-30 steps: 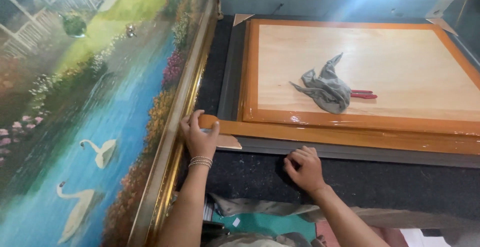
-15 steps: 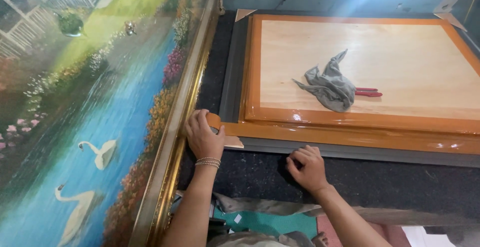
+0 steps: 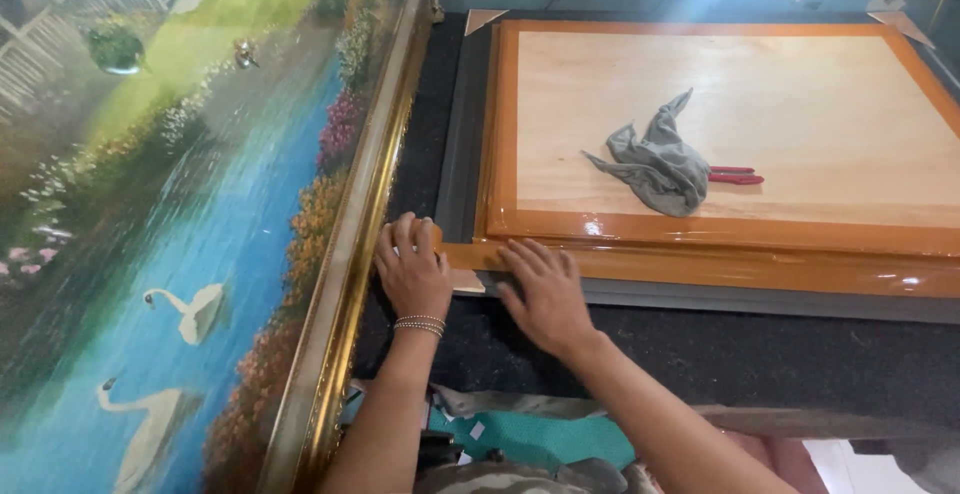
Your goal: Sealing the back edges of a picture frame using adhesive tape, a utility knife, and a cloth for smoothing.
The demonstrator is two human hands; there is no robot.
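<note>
1. Leftmost, a large landscape painting with swans on blue water fills the left half of the frame, and its gilded frame runs down from the upper middle to the bottom edge
2. Just right of that gilt edge, the left hand lies palm down with fingers curled over the near left corner of the orange wooden frame; it is pressing there, not closed around anything, and thin bracelets sit on the wrist
3. Next, the right hand is open and flat, fingers spread on the glossy lower rail of the same frame, just beside the left hand
4. The orange wooden frame lies flat on the dark table, centre to right of the picture, with a pale wood backing panel inside it and a small tan corner piece peeping out under the corner by the left hand
5. Right of centre, a crumpled grey cloth rests on the panel, partly covering a red-handled tool
6. Risks, as I judge them: the lacquered rail looks slick, so a pressing palm could slide and knock the corner piece out of line; the left hand sits close to the gilded frame and could scuff it; uneven pressure might shift the whole frame on the table
</note>
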